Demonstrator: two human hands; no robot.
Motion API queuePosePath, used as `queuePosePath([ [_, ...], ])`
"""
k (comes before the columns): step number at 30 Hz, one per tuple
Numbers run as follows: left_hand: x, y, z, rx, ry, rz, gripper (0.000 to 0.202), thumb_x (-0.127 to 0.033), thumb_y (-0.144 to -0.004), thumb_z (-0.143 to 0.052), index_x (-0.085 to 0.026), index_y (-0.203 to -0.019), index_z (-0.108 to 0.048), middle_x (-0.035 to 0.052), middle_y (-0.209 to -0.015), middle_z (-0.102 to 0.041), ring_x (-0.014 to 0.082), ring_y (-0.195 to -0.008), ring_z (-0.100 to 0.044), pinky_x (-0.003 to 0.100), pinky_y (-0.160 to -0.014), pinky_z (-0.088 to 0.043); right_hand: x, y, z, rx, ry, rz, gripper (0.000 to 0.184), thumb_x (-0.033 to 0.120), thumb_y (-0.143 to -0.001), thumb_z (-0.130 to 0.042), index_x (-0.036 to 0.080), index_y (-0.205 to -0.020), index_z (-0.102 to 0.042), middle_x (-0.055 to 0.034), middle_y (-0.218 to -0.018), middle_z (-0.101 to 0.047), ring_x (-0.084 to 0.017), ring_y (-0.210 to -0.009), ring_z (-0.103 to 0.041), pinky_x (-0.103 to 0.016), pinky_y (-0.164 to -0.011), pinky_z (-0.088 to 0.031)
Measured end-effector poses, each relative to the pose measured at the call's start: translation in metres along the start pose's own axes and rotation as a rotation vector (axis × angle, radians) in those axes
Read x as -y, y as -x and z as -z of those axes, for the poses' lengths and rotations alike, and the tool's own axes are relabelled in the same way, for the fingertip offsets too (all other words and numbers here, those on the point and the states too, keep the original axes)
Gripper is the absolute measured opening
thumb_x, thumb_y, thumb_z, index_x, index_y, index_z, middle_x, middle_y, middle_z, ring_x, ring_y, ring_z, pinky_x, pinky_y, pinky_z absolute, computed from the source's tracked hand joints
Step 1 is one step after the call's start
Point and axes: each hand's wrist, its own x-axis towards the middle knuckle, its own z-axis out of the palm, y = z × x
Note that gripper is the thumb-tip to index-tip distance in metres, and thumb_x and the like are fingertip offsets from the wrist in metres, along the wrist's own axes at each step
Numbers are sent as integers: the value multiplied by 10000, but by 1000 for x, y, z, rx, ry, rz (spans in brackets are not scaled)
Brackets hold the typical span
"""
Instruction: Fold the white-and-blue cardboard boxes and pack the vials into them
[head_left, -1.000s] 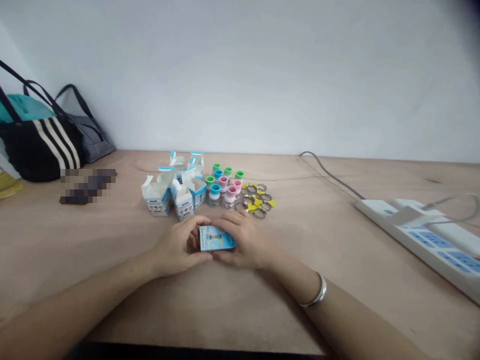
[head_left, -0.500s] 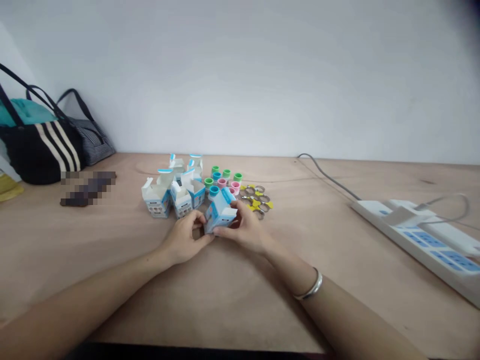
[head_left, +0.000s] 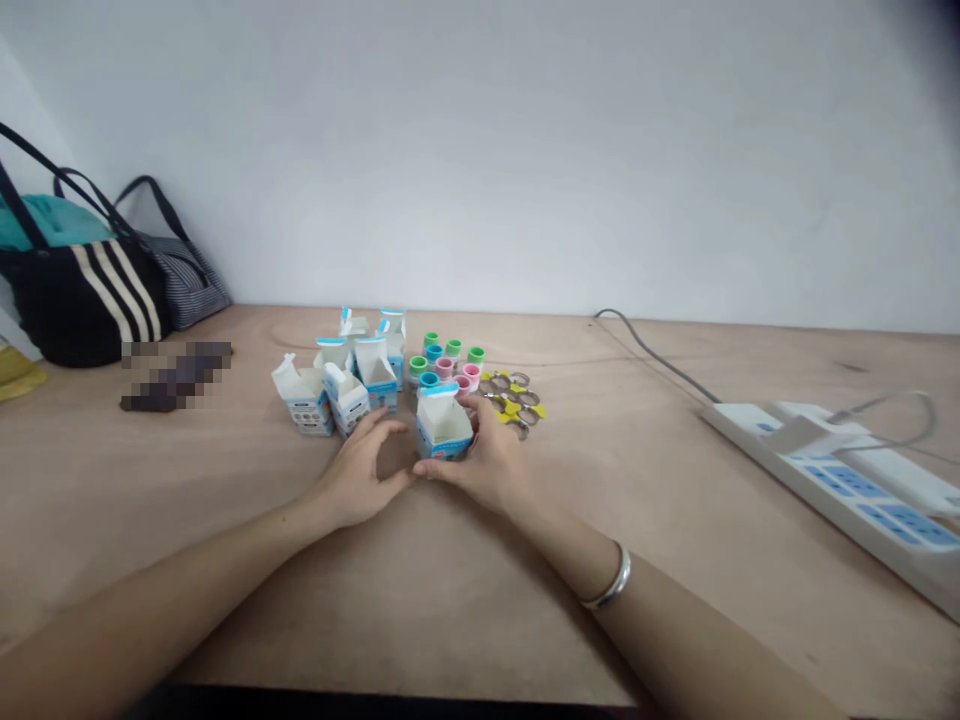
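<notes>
Near the middle of the pale plywood tabletop (head_left: 187,500), the right hand (head_left: 484,465) cups a small white-and-blue paper carton (head_left: 444,432), which stands upright with its top flaps open. Its fingers curve round the carton's right side and its thumb lies along the bottom front edge. The left hand (head_left: 354,470) is open and holds nothing, its thumb tip just beside the carton's lower left corner. The work in hand centres on this one carton; whatever lies inside cannot be seen from this view. Just behind it stand clear vials with green, teal and pink caps (head_left: 442,362), and to its right lie steel hose clamps with yellow tabs (head_left: 514,400). Similar open cartons (head_left: 345,395) stand just to its left. A black bag with cream stripes (head_left: 82,300) sits at the upper left of the frame, and a white power strip (head_left: 825,470) lies at the right.
</notes>
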Motion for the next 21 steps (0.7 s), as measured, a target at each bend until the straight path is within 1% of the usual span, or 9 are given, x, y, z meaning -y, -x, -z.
queuePosePath([
  [3, 8, -1, 4, -41, -77, -11, 421, -314, -710, -680, -215, -1096, -542, 107, -1274, -452, 282, -1222, -455, 436, -975, -432, 0, 0, 0, 46, -3, -55, 907, 619, -484, -767, 225, -1221, -415, -49, -878, -656, -255, -809, -626, -322, -625, -439],
  [6, 13, -1, 8, -67, -124, -16, 420, -292, -684, -692, -216, -1068, -539, 93, -1207, -473, 278, -1166, -488, 441, -953, -442, -2, -2, -1, 121, -15, -83, 863, 586, -506, -775, 220, -1211, -436, -16, -788, -641, -220, -734, -616, -288, -582, -409],
  [8, 12, 0, 10, -81, -106, -21, 394, -251, -685, -671, -212, -1051, -529, 86, -1188, -477, 264, -1146, -498, 427, -934, -458, -3, -3, 0, 181, -34, -83, 814, 559, -536, -772, 218, -1203, -453, -7, -762, -635, -199, -700, -609, -275, -570, -396],
  [10, 7, 0, 13, -122, -44, -33, 316, -200, -700, -626, -209, -997, -519, 75, -1174, -486, 242, -1140, -500, 389, -893, -486, -1, -2, 1, 208, -50, -68, 797, 544, -544, -774, 218, -1201, -464, -9, -777, -639, -182, -681, -602, -270, -569, -391],
  [12, -2, -2, 18, -173, 25, -54, 221, -171, -720, -586, -205, -922, -502, 66, -1160, -500, 216, -1109, -515, 348, -844, -507, 2, -2, 5, 192, -64, -52, 802, 558, -543, -768, 215, -1203, -469, -10, -781, -640, -169, -658, -591, -266, -565, -388],
  [14, -13, -6, 26, -201, 53, -89, 147, -177, -739, -579, -198, -854, -489, 61, -1126, -516, 205, -1072, -532, 334, -823, -509, 6, -3, 9, 152, -92, -41, 756, 584, -577, -735, 208, -1183, -486, 0, -742, -628, -153, -624, -570, -257, -549, -381],
  [16, -26, -13, 33, -190, 30, -139, 112, -214, -754, -598, -191, -807, -503, 64, -1119, -513, 218, -1092, -523, 362, -876, -488, 9, -7, 12, 109, -122, -24, 654, 588, -636, -689, 203, -1135, -516, 12, -691, -607, -136, -591, -546, -244, -528, -368],
  [19, -41, -28, 39, -136, 9, -224, 103, -275, -790, -598, -194, -853, -580, 74, -1223, -461, 248, -1199, -460, 413, -1009, -404, 12, -15, 12, 51, -140, 23, 482, 538, -691, -656, 204, -1026, -564, 21, -658, -581, -118, -568, -515, -228, -510, -347],
  [21, -44, -36, 38, -85, 47, -257, 139, -272, -818, -569, -208, -933, -613, 72, -1237, -467, 239, -1208, -460, 403, -1027, -391, 12, -21, 10, 19, -160, 44, 369, 486, -722, -631, 203, -953, -582, 28, -644, -562, -109, -557, -493, -223, -504, -338],
])
